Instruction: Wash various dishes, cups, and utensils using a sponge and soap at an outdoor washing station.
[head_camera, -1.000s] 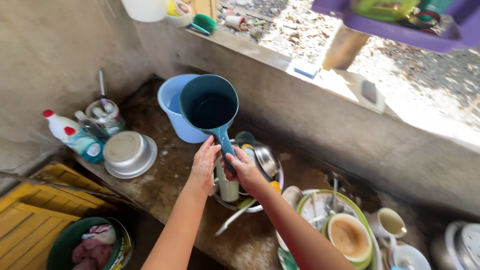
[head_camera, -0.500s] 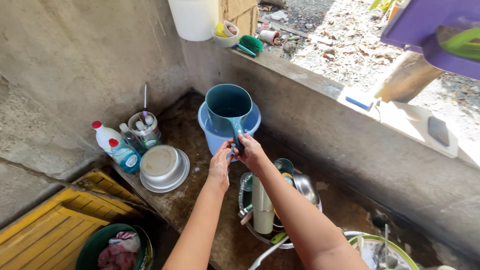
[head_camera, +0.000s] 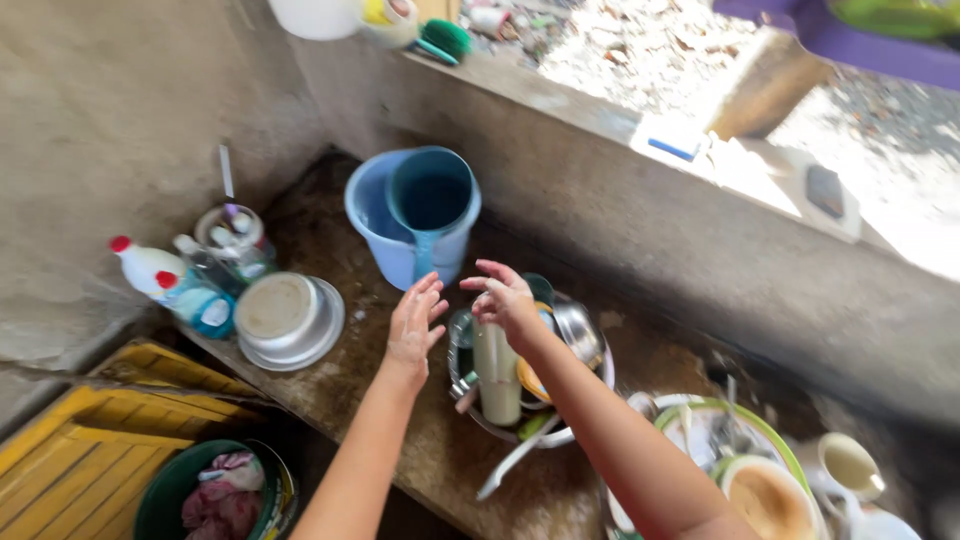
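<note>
Teal dipper (head_camera: 430, 200) rests in the blue bucket (head_camera: 375, 225) on the concrete worktop (head_camera: 400, 390); left hand (head_camera: 415, 325) and right hand (head_camera: 503, 300) hover nearby, both released and empty.

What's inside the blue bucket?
A teal dipper sits in the blue bucket, its handle hanging over the front rim. The dipper looks dark inside. It covers the bucket's bottom, so any water there can't be seen.

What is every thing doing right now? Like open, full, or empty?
left hand: open, empty
right hand: open, empty
teal dipper: upright in the bucket
blue bucket: upright, dipper inside
metal bowl: upside down
basin: full of dishes
spray bottle: lying tilted, capped
</note>
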